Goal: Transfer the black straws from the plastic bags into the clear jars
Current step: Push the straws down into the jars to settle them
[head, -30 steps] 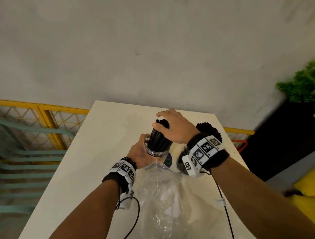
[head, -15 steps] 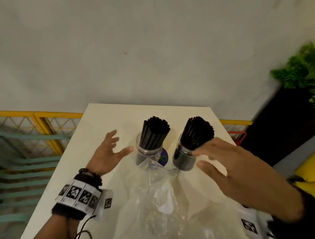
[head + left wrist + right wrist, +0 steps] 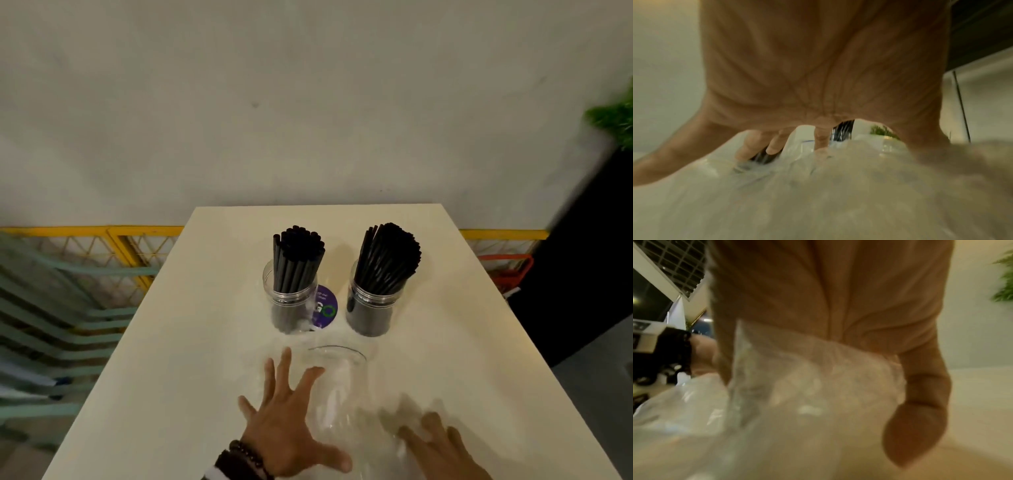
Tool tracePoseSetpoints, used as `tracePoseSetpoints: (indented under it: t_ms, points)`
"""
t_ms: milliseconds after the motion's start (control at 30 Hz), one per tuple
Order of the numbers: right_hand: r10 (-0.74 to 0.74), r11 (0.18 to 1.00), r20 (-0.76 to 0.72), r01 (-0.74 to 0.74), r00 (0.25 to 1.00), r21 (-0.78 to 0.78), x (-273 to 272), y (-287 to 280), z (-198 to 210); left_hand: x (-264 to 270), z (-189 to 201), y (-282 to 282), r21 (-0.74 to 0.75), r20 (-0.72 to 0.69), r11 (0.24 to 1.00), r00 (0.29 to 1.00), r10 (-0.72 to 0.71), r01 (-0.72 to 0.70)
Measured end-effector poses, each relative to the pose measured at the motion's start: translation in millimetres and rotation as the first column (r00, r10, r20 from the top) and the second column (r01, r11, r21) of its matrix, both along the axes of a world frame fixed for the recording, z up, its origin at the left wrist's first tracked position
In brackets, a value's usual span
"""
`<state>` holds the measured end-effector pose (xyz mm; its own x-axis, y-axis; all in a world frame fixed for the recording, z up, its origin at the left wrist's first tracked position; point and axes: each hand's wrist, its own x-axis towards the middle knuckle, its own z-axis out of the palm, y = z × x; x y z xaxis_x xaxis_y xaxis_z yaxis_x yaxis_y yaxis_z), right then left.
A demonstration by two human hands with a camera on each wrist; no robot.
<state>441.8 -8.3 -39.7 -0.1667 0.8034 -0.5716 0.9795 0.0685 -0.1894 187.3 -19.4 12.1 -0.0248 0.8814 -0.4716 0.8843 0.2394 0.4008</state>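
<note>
Far left, behind the tabletop (image 3: 191, 342): yellow mesh fence (image 3: 102, 246) w/ pale green slats below it.

Left grip (image 3: 284, 425) lies low at the near edge w/ fingers splayed straight, nothing clasped, bead bracelet (image 3: 246, 455) at the wrist. Index finger and thumb sit on the left part of the clear plastic bag (image 3: 339, 387). In the left wrist view the fingertips touch the film.

The bag lies flat on the tabletop btwn both grips. Its open mouth curves toward the jars and stops just short of them.

Beyond it, approx mid-tabletop, stands the left jar (image 3: 291, 305): clear, upright, holding a bundle of black straws (image 3: 299, 260) that leaves some room on the jar's left side. A round purple sticker (image 3: 326, 308) shows just right of it, btwn the jars. The right jar (image 3: 371, 308) is upright too, packed fuller, its straws (image 3: 387, 260) fanning to the right. The jars stand near each other, not touching.

Right grip (image 3: 442, 448) rests on the bag's right part, blurred. In the right wrist view film bunches under the palm, the thumb hanging beside it, so can't tell if it clasps the film or only lies on it.

Far right: green plant (image 3: 613, 120), blurred.
</note>
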Motion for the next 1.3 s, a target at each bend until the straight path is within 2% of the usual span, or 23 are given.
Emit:
tracePoseSetpoints:
  t_ms: [33, 67, 100, 167, 233, 300, 333, 400, 467, 533, 600, 633, 700, 733, 800, 867, 900, 933, 1000, 1033, 1133, 1200, 1300]
  points:
    - [0.035, 0.983, -0.239, 0.009, 0.970, 0.183, -4.0, -12.5, 4.1, 0.7, -10.6, -1.8, -0.025, -0.025, 1.000, 1.000, 0.008, -0.009]
    - [-0.014, 0.999, -0.274, 0.027, 0.962, 0.045, -10.4, -12.5, 13.8, 2.0, -16.0, -2.7, -0.035, -0.060, 0.999, 0.998, 0.002, -0.004]
    - [0.076, 0.993, -0.130, -0.063, 0.989, 0.102, -14.8, -4.9, 17.8, 3.0, -20.5, -3.7, -0.022, -0.103, 1.000, 0.995, -0.012, 0.010]
    - [0.106, 0.992, -0.183, -0.090, 0.977, 0.092, -13.0, -20.6, 26.2, 1.7, -22.7, -5.3, 0.114, -0.143, 0.993, 0.990, -0.010, 0.026]
    - [0.094, 0.983, -0.275, -0.047, 0.957, 0.175, -8.7, -20.2, 27.8, -1.9, -17.2, -4.2, 0.294, 0.028, 0.956, 1.000, -0.011, 0.002]
    - [0.007, 0.944, -0.355, 0.111, 0.935, 0.312, 3.6, -21.6, 40.2, -1.8, -2.1, -2.4, 0.382, 0.281, 0.924, 0.955, -0.090, -0.025]
    - [-0.046, 0.911, -0.378, 0.194, 0.925, 0.363, 10.4, -25.5, 45.8, 0.4, 8.1, -3.1, 0.401, 0.424, 0.915, 0.896, -0.134, -0.053]
    - [-0.132, 0.823, -0.429, 0.340, 0.894, 0.456, 15.0, -36.5, 49.7, 10.7, 27.7, -5.8, 0.358, 0.670, 0.933, 0.706, -0.228, -0.039]
    - [-0.097, 0.766, -0.571, 0.427, 0.815, 0.481, 7.3, -54.5, 65.8, 33.3, 41.2, -11.4, 0.321, 0.748, 0.941, 0.579, -0.324, 0.112]
    - [-0.049, 0.751, -0.704, 0.491, 0.708, 0.441, -1.6, -81.0, 91.0, 61.7, 39.2, -20.5, 0.374, 0.740, 0.907, 0.527, -0.419, 0.196]
    - [-0.200, 0.758, -0.730, 0.576, 0.653, 0.308, -1.7, -112.3, 103.1, 89.9, 32.1, -33.9, 0.440, 0.721, 0.884, 0.523, -0.454, 0.161]
    - [-0.272, 0.743, -0.749, 0.627, 0.605, 0.237, 0.2, -128.6, 104.5, 101.7, 28.8, -40.9, 0.453, 0.740, 0.877, 0.480, -0.471, 0.162]
    - [-0.362, 0.689, -0.846, 0.723, 0.391, 0.040, 11.0, -159.7, 103.2, 124.2, 24.7, -52.5, 0.394, 0.817, 0.879, 0.335, -0.469, 0.269]
    - [-0.440, 0.651, -0.846, 0.756, 0.301, -0.069, 17.3, -172.9, 100.8, 134.5, 27.2, -59.7, 0.353, 0.837, 0.870, 0.298, -0.458, 0.345]
    - [-0.548, 0.616, -0.775, 0.779, 0.315, -0.119, 29.3, -196.3, 98.0, 157.0, 30.2, -74.2, 0.311, 0.845, 0.861, 0.297, -0.445, 0.403]
    - [-0.592, 0.553, -0.771, 0.814, 0.234, -0.178, 40.8, -213.6, 106.2, 176.9, 33.2, -85.1, 0.317, 0.841, 0.864, 0.304, -0.447, 0.392]
    - [-0.608, 0.543, -0.756, 0.821, 0.242, -0.174, 47.2, -222.5, 108.7, 186.2, 34.6, -89.0, 0.332, 0.834, 0.857, 0.300, -0.462, 0.395]
    - [-0.631, 0.510, -0.749, 0.836, 0.204, -0.203, 56.8, -231.9, 106.3, 195.0, 32.3, -90.2, 0.345, 0.829, 0.850, 0.295, -0.475, 0.398]
    - [-0.611, 0.426, -0.791, 0.858, 0.038, -0.288, 75.1, -249.2, 103.6, 211.2, 30.3, -91.7, 0.353, 0.822, 0.833, 0.284, -0.494, 0.426]
    - [-0.571, 0.425, -0.821, 0.853, -0.009, -0.304, 83.0, -255.9, 106.7, 220.2, 28.2, -92.4, 0.353, 0.819, 0.820, 0.275, -0.504, 0.451]
    - [-0.550, 0.414, -0.835, 0.879, 0.035, -0.236, 101.9, -261.0, 105.7, 255.1, 14.9, -106.2, 0.365, 0.780, 0.743, 0.252, -0.573, 0.561]
    - [-0.574, 0.343, -0.816, 0.924, 0.064, -0.168, 123.7, -262.0, 93.9, 284.2, -2.1, -120.5, 0.341, 0.762, 0.696, 0.247, -0.598, 0.632]
    - [-0.634, 0.292, -0.766, 0.950, 0.107, -0.110, 168.5, -269.8, 77.5, 324.5, -27.0, -124.6, 0.170, 0.801, 0.639, 0.272, -0.533, 0.750]
